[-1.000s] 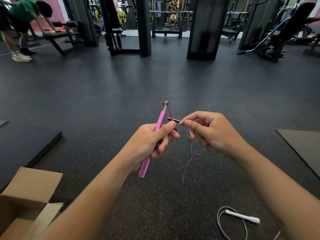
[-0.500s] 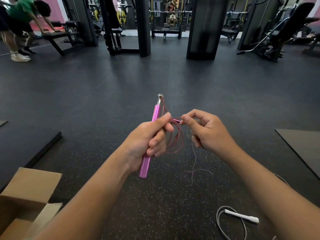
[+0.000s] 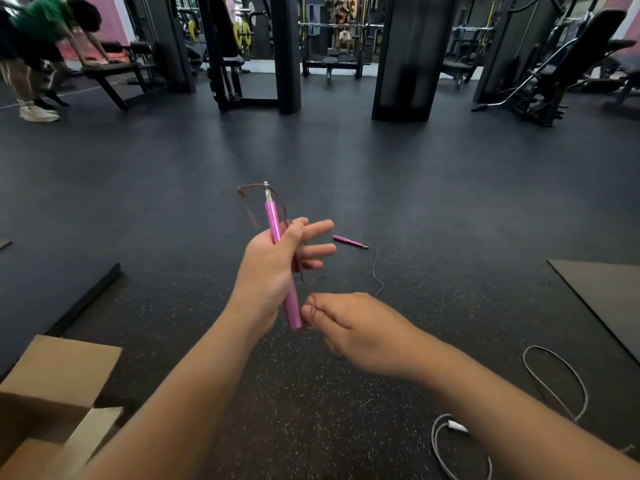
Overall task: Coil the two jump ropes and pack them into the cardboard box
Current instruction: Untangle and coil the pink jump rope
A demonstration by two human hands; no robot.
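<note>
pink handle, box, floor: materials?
Pink handle: likely anodised metal, satin sheen, silver tip. Box: plain brown cardboard, matte, open flaps. Floor: looks like dark rubber matting, matte with pale flecks.

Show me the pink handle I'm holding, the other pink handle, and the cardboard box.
held pink handle [image 3: 276,227]: head view, upper shaft.
second pink handle [image 3: 347,241]: head view, mid-shaft, lying on the floor.
cardboard box [image 3: 65,367]: head view, raised flap.
</note>
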